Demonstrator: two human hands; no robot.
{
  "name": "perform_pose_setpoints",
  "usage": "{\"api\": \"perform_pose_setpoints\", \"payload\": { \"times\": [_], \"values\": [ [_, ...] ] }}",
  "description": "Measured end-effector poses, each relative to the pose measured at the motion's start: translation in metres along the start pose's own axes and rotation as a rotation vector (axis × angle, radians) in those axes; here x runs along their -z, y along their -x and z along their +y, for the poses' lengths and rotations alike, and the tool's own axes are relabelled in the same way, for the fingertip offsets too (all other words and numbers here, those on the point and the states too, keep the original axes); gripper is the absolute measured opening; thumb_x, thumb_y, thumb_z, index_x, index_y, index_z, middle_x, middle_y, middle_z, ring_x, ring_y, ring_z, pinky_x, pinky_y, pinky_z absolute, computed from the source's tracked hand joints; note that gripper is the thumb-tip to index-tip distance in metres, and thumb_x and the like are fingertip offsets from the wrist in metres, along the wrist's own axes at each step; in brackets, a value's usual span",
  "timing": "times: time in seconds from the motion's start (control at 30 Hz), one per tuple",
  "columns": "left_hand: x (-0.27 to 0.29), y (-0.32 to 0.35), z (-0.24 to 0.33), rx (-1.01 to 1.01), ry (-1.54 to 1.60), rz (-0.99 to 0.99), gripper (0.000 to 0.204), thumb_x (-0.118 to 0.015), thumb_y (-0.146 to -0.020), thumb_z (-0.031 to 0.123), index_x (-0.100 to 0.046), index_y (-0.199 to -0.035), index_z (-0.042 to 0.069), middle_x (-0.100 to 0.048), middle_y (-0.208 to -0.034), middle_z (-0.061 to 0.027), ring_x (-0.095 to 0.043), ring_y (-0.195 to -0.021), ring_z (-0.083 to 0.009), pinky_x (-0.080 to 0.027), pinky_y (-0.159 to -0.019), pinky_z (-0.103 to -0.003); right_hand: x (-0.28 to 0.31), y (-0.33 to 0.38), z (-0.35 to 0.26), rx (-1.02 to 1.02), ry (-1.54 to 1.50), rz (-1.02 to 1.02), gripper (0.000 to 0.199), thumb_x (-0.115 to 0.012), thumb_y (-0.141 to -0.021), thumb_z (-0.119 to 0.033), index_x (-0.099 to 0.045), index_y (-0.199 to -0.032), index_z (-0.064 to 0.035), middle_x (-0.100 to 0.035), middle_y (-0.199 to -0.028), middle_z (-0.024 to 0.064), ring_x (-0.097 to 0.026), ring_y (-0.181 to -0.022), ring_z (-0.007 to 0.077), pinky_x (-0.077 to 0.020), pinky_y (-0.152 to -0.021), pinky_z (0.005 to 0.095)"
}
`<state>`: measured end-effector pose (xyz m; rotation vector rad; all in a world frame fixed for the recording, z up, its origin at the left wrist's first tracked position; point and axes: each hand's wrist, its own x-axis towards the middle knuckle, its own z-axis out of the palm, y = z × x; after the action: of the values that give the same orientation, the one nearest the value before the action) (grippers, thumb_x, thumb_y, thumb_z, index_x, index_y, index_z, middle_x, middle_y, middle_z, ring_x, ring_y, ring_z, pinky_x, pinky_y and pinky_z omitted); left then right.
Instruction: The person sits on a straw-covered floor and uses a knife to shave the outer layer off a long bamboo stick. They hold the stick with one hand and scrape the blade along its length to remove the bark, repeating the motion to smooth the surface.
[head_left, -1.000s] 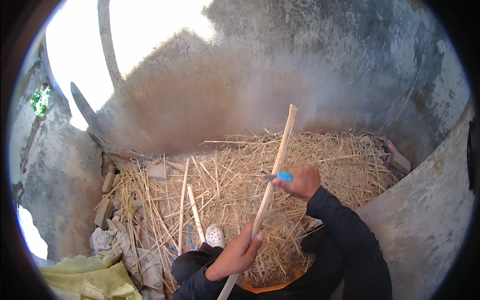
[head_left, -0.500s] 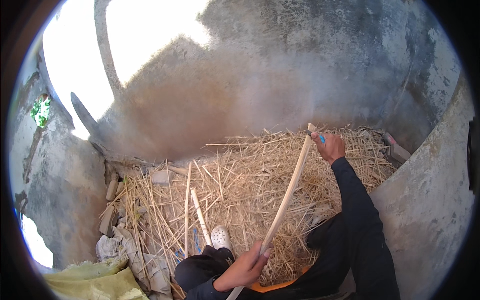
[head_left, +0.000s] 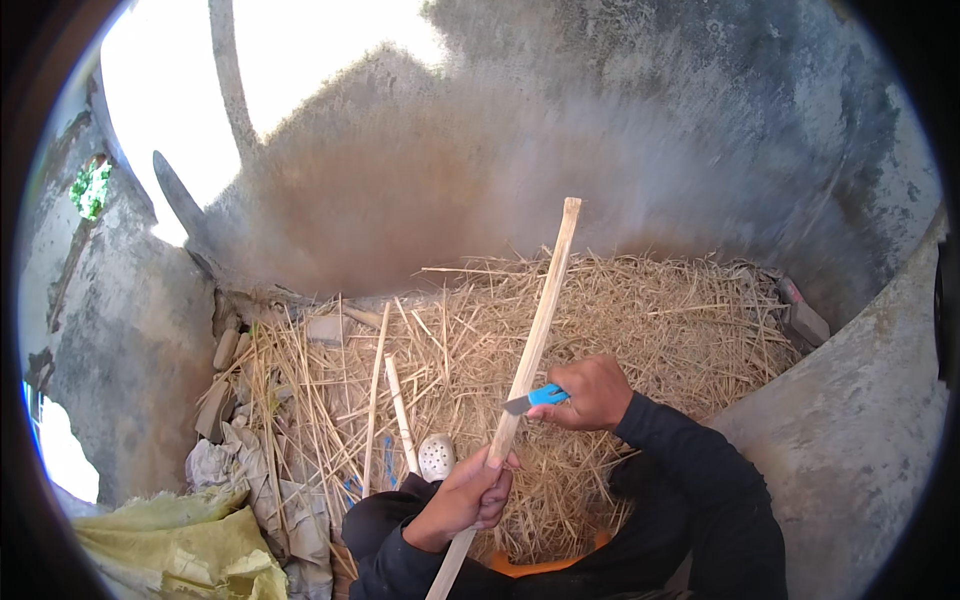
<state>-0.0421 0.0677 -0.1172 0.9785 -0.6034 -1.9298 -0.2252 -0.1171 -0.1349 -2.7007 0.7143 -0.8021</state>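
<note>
A long pale strip of split wood or bamboo point(head_left: 541, 318) slants upward and away from my lap. Around its lower part the fingers of my left hand point(head_left: 466, 500) are wrapped. My right hand point(head_left: 592, 391) is closed on the blue handle of a knife point(head_left: 547, 396). Its dark blade lies against the strip's right side, a short way above my left hand. The blade's edge is too small to make out. Below my left hand the strip runs on toward the lower edge of the view.
Loose shavings point(head_left: 660, 320) cover the ground before me. Two pale sticks point(head_left: 400, 413) lean left of my white clog point(head_left: 437, 457). A yellow-green cloth point(head_left: 190, 550) and crumpled sacking lie lower left. Concrete walls point(head_left: 640, 150) enclose the space, with bricks point(head_left: 803, 315) at the right corner.
My right hand and the knife have come from the strip's far end down toward me. My left hand has shifted up and left, and the strip now stands steeper and reaches higher.
</note>
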Motion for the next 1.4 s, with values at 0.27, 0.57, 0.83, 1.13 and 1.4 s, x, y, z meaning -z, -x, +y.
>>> {"api": "perform_pose_setpoints", "payload": {
  "times": [0.27, 0.57, 0.83, 1.13, 1.4],
  "values": [
    [-0.001, -0.004, 0.005, -0.027, 0.102, 0.024, 0.024, -0.035, -0.101, 0.035, -0.042, -0.101, 0.012, -0.032, -0.063, 0.0027, -0.025, -0.042, -0.0058, -0.025, -0.037, -0.021, -0.011, -0.001, -0.011, 0.035, 0.027, 0.061, 0.067, -0.052, -0.077, -0.072, -0.052, -0.052, -0.0103, -0.049, -0.042, 0.0068, -0.053, -0.036, 0.023, -0.0408, -0.037, 0.035],
    [-0.008, -0.002, 0.01, 0.002, 0.131, 0.012, 0.023, -0.035, -0.101, 0.036, -0.04, -0.099, 0.014, -0.03, -0.062, 0.0031, -0.025, -0.042, -0.006, -0.024, -0.037, -0.021, -0.018, -0.002, -0.003, -0.095, 0.031, 0.093, 0.068, -0.049, -0.078, -0.073, -0.049, -0.049, -0.0119, -0.047, -0.041, 0.0059, -0.051, -0.036, 0.0219, -0.04, -0.036, 0.0351],
    [-0.015, -0.006, 0.009, -0.008, 0.121, 0.026, 0.023, -0.036, -0.101, 0.036, -0.038, -0.095, 0.015, -0.03, -0.061, 0.0035, -0.023, -0.041, -0.0056, -0.023, -0.037, -0.021, -0.009, -0.011, 0.001, 0.177, 0.118, 0.142, 0.067, -0.06, -0.068, -0.074, -0.041, -0.05, -0.0124, -0.043, -0.044, 0.0035, -0.049, -0.041, 0.0233, -0.0379, -0.043, 0.036],
    [-0.032, -0.004, 0.009, -0.037, 0.099, 0.077, 0.022, -0.038, -0.1, 0.035, -0.04, -0.095, 0.014, -0.029, -0.059, 0.0033, -0.023, -0.04, -0.0058, -0.022, -0.036, -0.022, -0.002, -0.015, 0.014, 0.223, 0.207, 0.205, 0.068, -0.061, -0.064, -0.076, -0.041, -0.047, -0.0129, -0.042, -0.042, 0.003, -0.048, -0.038, 0.0212, -0.0367, -0.042, 0.0337],
    [-0.047, 0.003, -0.002, -0.072, 0.114, 0.092, 0.02, -0.041, -0.099, 0.033, -0.04, -0.094, 0.013, -0.03, -0.06, 0.0034, -0.025, -0.041, -0.0056, -0.022, -0.036, -0.021, 0.009, -0.011, 0.031, 0.174, 0.22, 0.252, 0.068, -0.057, -0.066, -0.077, -0.043, -0.049, -0.0129, -0.045, -0.045, 0.0041, -0.051, -0.042, 0.024, -0.0391, -0.044, 0.0361]
  ]
}}
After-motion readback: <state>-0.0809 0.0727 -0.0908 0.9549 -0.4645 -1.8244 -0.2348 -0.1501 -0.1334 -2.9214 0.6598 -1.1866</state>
